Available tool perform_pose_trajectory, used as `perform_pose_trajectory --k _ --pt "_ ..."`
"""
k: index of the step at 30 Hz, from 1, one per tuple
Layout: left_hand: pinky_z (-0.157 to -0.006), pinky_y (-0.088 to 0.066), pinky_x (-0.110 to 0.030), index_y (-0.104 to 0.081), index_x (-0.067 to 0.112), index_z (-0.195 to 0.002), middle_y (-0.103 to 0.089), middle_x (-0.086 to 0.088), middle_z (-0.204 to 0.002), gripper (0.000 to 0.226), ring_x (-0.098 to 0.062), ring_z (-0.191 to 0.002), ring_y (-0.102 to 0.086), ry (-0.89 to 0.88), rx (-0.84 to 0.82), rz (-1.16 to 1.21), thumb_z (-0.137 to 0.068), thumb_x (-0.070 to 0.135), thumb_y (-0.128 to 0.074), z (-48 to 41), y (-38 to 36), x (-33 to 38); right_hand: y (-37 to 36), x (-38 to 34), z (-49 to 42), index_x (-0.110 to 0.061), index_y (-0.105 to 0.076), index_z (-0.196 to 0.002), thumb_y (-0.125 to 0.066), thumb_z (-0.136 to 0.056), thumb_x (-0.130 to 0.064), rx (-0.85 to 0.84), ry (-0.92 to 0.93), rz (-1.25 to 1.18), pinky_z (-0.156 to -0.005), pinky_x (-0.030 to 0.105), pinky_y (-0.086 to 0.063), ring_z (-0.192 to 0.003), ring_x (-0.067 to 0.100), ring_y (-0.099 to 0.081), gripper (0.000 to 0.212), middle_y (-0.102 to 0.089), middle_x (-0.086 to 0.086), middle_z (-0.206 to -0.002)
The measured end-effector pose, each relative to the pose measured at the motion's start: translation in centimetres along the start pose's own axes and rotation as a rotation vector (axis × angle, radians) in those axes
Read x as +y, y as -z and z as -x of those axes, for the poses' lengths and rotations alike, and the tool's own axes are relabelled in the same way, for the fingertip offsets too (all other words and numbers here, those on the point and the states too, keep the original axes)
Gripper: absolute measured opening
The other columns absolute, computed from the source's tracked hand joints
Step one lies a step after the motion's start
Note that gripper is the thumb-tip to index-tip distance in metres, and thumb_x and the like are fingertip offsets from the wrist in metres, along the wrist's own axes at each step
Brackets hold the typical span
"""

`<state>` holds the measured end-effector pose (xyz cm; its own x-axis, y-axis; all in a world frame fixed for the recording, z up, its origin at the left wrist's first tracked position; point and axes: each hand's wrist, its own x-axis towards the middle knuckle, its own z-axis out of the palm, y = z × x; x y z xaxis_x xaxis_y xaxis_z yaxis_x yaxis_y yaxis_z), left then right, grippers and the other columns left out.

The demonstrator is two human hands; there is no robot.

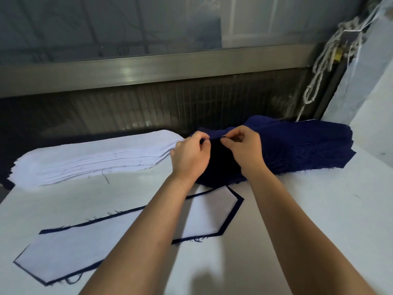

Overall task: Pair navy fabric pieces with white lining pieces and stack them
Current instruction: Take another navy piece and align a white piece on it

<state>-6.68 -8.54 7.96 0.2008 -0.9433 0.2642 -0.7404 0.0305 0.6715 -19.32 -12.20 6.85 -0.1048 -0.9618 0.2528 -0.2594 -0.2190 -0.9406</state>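
both hands meet at the left end of the navy pile (pixel 297 150), which lies across the far right of the table (pixel 319 220) with its long axis running away to the right. the left hand (pixel 190 156) and right hand (pixel 244 149) are close together, fingers curled, each pinching the raised edge of the top navy piece (pixel 214 136) between thumb and fingertips. the rest of that piece lies to the right of both hands, so peeling it free looks like a pull back toward the person and leftward.

left of the navy pile, just beside it, sits the white lining stack (pixel 95 160), nearer the left hand. in front of the navy pile, under the forearms, lies a finished pair (pixel 106 241): white lining on navy, its pointed end close to the pile and its length slanting toward the near left. the lifted piece would likely land there.
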Motion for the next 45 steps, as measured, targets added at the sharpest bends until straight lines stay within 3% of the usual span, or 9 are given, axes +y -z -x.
perform_pose_trajectory --k 4,7,10,15,19,22,27,31,45 --pt "-0.093 -0.044 -0.042 -0.06 0.021 -0.118 -0.067 -0.003 -0.108 0.027 -0.028 -0.106 -0.057 -0.073 0.003 0.106 -0.099 0.016 -0.041 -0.1 0.1 0.6 -0.6 -0.3 0.8 -0.021 -0.059 -0.086 -0.06 -0.086 -0.002 0.029 0.135 0.093 -0.069 0.002 -0.041 -0.079 -0.003 -0.056 0.019 -0.059 -0.014 -0.082" --pt "-0.079 -0.048 -0.029 -0.064 0.015 -0.109 -0.066 0.002 -0.099 0.026 -0.017 -0.097 -0.061 -0.072 -0.048 0.183 -0.1 0.017 -0.04 -0.5 0.4 1.5 -1.2 -0.6 1.0 -0.018 -0.06 -0.093 -0.059 -0.087 -0.004 0.016 0.217 0.181 -0.079 0.013 -0.043 -0.088 0.008 -0.057 0.015 -0.062 -0.005 -0.09" --pt "-0.076 -0.05 -0.034 -0.066 0.008 -0.102 -0.068 -0.005 -0.093 0.034 -0.023 -0.09 -0.063 0.02 -0.076 0.148 -0.101 0.029 -0.04 -1.4 0.6 2.1 -1.1 -0.9 0.7 -0.016 -0.06 -0.098 -0.062 -0.086 -0.007 0.042 0.239 0.278 -0.08 0.015 -0.04 -0.089 0.007 -0.052 0.015 -0.06 0.001 -0.097" --pt "-0.074 -0.048 -0.032 -0.07 0.005 -0.09 -0.07 -0.007 -0.086 0.029 -0.019 -0.078 -0.063 -0.088 0.172 0.195 -0.099 0.024 -0.05 -1.3 0.5 2.2 -1.6 -0.7 3.7 -0.008 -0.063 -0.099 -0.065 -0.08 -0.004 0.204 0.57 0.455 -0.07 0.027 -0.039 -0.079 0.016 -0.046 0.019 -0.059 0.003 -0.085" --pt "-0.073 -0.053 -0.026 -0.067 0.015 -0.086 -0.065 0.007 -0.08 0.007 -0.008 -0.075 -0.061 -0.059 0.319 0.398 -0.089 0.022 -0.066 -0.7 0.4 2.5 -1.5 0.2 6.0 -0.024 -0.052 -0.112 -0.054 -0.093 -0.016 0.012 0.247 -0.097 -0.049 0.016 -0.036 -0.052 0.004 -0.045 0.02 -0.049 -0.009 -0.058" --pt "-0.071 -0.057 -0.032 -0.06 0.017 -0.086 -0.061 0.006 -0.082 0.012 -0.01 -0.074 -0.062 0.043 0.371 0.598 -0.086 0.009 -0.069 -0.6 0.7 2.4 -1.3 -0.3 5.7 -0.036 -0.039 -0.128 -0.041 -0.1 -0.025 0.001 -0.052 -0.506 -0.041 0.022 -0.039 -0.052 0.012 -0.056 0.031 -0.064 0.0 -0.073" --pt "-0.058 -0.049 -0.016 -0.058 0.02 -0.085 -0.059 -0.004 -0.085 0.03 -0.011 -0.069 -0.057 0.123 0.353 0.826 -0.087 -0.01 -0.055 0.2 2.4 1.1 -0.9 -0.9 4.4 -0.043 -0.028 -0.136 -0.038 -0.101 -0.03 0.025 -0.234 -0.673 -0.042 0.022 -0.046 -0.07 0.019 -0.07 0.039 -0.057 0.003 -0.113" --pt "-0.055 -0.048 -0.017 -0.064 0.015 -0.099 -0.062 -0.002 -0.086 0.04 -0.003 -0.059 -0.059 0.227 0.314 0.941 -0.086 -0.018 -0.045 1.8 5.2 -1.2 0.4 -0.5 3.1 -0.034 -0.041 -0.13 -0.044 -0.098 -0.019 0.164 -0.378 -0.834 -0.05 0.024 -0.052 -0.075 0.017 -0.071 0.035 -0.058 0.001 -0.109" --pt "-0.057 -0.048 -0.016 -0.068 0.02 -0.106 -0.065 0.007 -0.095 0.046 0.0 -0.06 -0.062 0.38 0.479 0.894 -0.088 -0.013 -0.043 8.6 12.7 -10.8 1.8 0.4 3.2 -0.028 -0.063 -0.101 -0.059 -0.088 -0.008 0.398 -0.366 -0.528 -0.049 0.016 -0.047 -0.085 0.012 -0.06 0.024 -0.058 -0.005 -0.107"
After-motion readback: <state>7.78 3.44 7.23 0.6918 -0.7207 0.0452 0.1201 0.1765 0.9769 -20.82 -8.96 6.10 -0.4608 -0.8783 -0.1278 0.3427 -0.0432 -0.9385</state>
